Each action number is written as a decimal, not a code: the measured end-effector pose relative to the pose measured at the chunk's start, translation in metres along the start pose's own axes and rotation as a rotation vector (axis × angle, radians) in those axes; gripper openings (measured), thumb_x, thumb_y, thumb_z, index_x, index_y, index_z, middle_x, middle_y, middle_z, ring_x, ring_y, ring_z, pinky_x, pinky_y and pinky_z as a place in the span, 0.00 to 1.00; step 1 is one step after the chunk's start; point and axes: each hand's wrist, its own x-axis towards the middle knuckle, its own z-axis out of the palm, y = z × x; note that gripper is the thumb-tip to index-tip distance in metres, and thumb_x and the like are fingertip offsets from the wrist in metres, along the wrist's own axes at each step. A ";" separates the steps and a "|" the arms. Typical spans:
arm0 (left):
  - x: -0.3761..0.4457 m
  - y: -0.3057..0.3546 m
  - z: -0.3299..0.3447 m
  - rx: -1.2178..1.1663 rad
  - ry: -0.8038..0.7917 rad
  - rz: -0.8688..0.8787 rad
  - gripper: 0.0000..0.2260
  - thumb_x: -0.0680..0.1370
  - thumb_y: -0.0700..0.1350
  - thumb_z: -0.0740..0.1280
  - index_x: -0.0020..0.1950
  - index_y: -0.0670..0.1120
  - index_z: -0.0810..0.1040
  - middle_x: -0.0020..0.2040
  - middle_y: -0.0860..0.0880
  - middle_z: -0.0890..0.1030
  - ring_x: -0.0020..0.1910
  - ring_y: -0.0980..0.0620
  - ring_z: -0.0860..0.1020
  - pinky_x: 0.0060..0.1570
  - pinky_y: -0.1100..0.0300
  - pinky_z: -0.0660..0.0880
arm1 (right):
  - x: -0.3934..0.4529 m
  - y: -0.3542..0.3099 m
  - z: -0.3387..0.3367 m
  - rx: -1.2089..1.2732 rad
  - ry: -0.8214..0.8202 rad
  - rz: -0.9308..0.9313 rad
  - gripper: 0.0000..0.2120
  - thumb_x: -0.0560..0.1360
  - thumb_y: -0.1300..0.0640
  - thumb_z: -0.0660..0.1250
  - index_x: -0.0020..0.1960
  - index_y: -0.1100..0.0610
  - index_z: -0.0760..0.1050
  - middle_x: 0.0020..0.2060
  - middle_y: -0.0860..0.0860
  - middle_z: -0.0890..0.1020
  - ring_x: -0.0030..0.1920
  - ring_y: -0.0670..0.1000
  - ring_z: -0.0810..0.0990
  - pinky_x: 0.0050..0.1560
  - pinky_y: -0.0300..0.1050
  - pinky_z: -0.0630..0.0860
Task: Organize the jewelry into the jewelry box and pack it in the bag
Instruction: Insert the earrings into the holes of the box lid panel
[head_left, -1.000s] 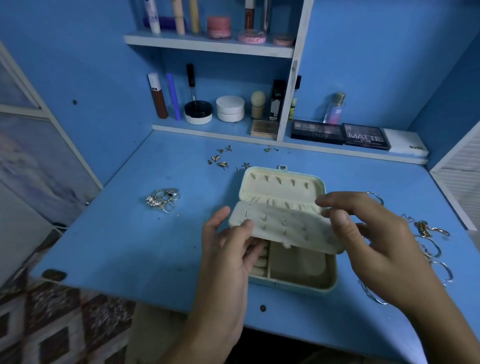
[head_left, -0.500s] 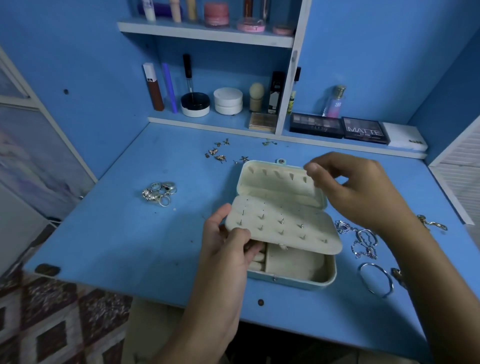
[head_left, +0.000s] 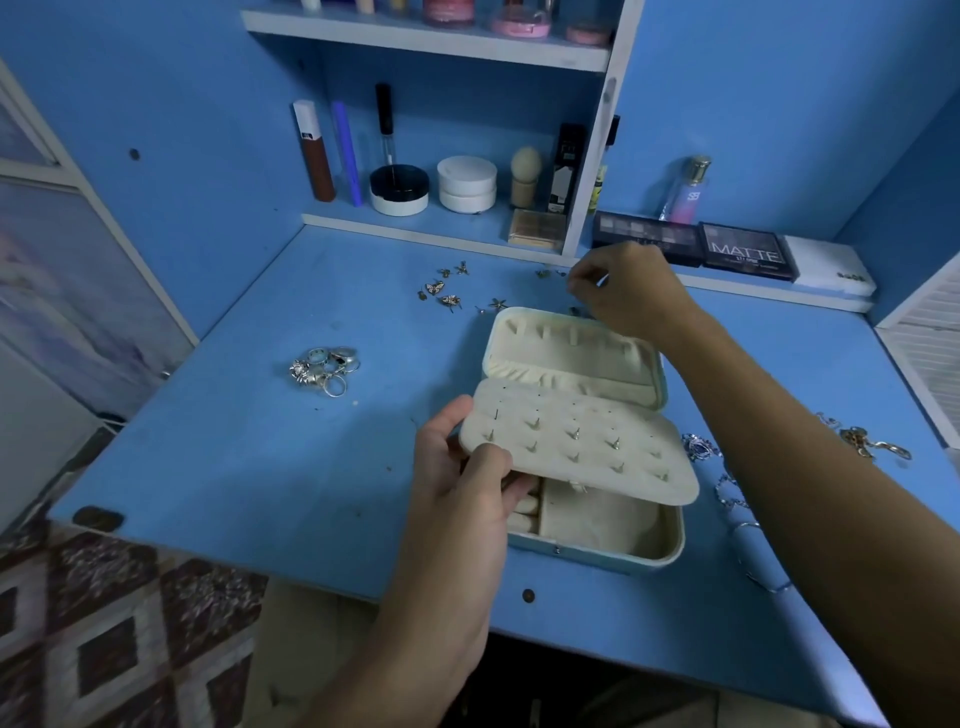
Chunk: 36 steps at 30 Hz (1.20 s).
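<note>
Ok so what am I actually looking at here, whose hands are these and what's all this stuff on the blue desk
There is one view, from a camera worn on a person's head, looking down at their own hands. The left hand holds up the earring panel of an open cream jewelry box. The right hand reaches toward small earrings at the back of the blue desk; whether its grip holds one is unclear. Rings are piled on the left, and bracelets and chains lie on the right.

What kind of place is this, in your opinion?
Probably a home dressing or vanity corner: blue shelves hold makeup, with eyeshadow palettes and a perfume bottle behind, and rings lie on the blue table beside an open jewelry box.
</note>
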 end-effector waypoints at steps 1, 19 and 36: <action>0.000 0.000 0.000 -0.003 0.001 0.001 0.17 0.81 0.33 0.57 0.64 0.51 0.72 0.58 0.50 0.82 0.50 0.59 0.84 0.61 0.54 0.77 | 0.006 0.002 0.004 -0.014 -0.024 -0.004 0.07 0.78 0.58 0.67 0.51 0.55 0.84 0.46 0.51 0.85 0.45 0.51 0.81 0.48 0.43 0.77; 0.003 -0.003 -0.004 -0.023 -0.029 0.022 0.18 0.81 0.33 0.58 0.65 0.50 0.72 0.58 0.50 0.83 0.52 0.57 0.84 0.54 0.61 0.80 | 0.041 -0.001 0.022 -0.151 -0.021 -0.013 0.07 0.77 0.53 0.69 0.52 0.49 0.84 0.49 0.51 0.85 0.49 0.55 0.81 0.46 0.45 0.78; 0.003 -0.004 -0.002 -0.030 -0.020 0.035 0.17 0.80 0.32 0.57 0.61 0.51 0.73 0.52 0.52 0.85 0.53 0.56 0.83 0.51 0.63 0.81 | 0.045 -0.010 0.019 -0.354 -0.074 -0.074 0.09 0.81 0.52 0.62 0.56 0.53 0.78 0.52 0.55 0.82 0.51 0.58 0.79 0.42 0.45 0.68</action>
